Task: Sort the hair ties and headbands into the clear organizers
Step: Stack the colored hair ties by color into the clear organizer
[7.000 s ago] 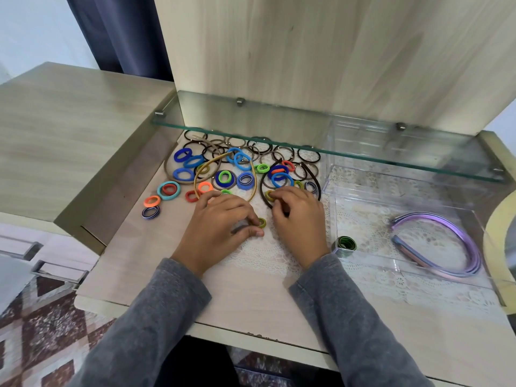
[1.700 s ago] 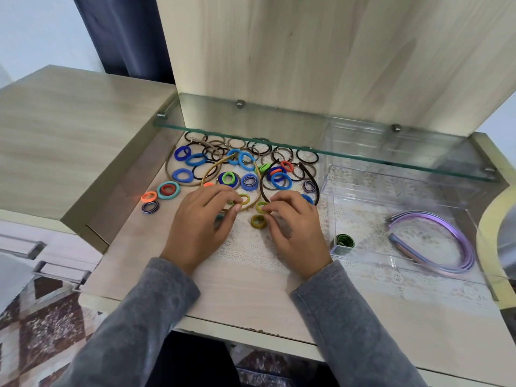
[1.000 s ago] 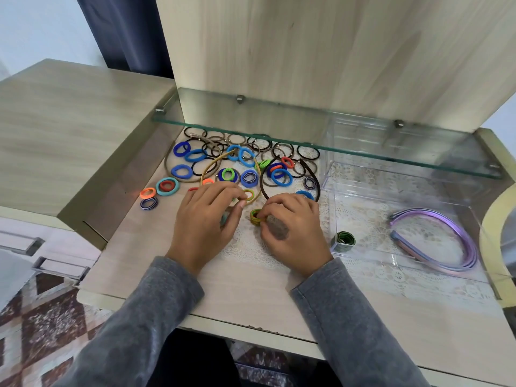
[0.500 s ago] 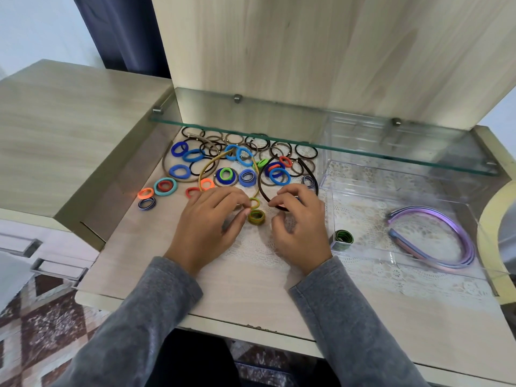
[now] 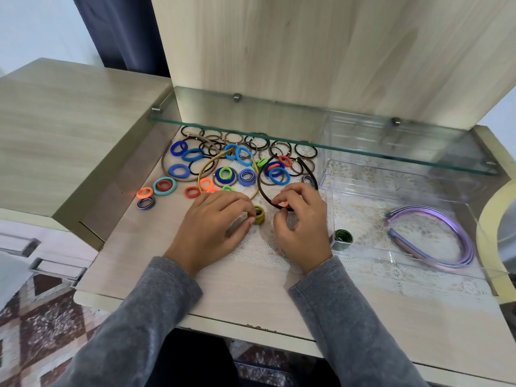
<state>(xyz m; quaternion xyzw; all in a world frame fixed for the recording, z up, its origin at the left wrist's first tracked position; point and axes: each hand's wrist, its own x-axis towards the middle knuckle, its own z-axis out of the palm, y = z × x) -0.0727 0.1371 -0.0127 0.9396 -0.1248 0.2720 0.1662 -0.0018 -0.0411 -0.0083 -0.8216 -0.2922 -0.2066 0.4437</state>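
A loose pile of coloured hair ties [image 5: 237, 166] lies under the glass shelf, tangled with a yellow headband [image 5: 208, 170] and a black headband [image 5: 261, 185]. My left hand [image 5: 215, 222] pinches a small stack of green and olive hair ties [image 5: 258, 215], held on edge on the lace mat. My right hand [image 5: 303, 222] is just to its right, its thumb and forefinger curled round an orange hair tie [image 5: 282, 204] beside the black headband. The clear organizer [image 5: 331, 196] at the right holds purple headbands [image 5: 446, 241] and a green tie stack [image 5: 343, 237].
A glass shelf [image 5: 279, 118] overhangs the back of the pile. Behind the organizer, a second clear box [image 5: 391, 138] stands under the shelf. Stray ties [image 5: 156, 189] lie at the left by the cabinet wall. The desk's front edge runs close below my wrists.
My left hand has closed on the green stack and tipped it on edge. My right hand has shifted back to the black headband and picked out an orange tie.
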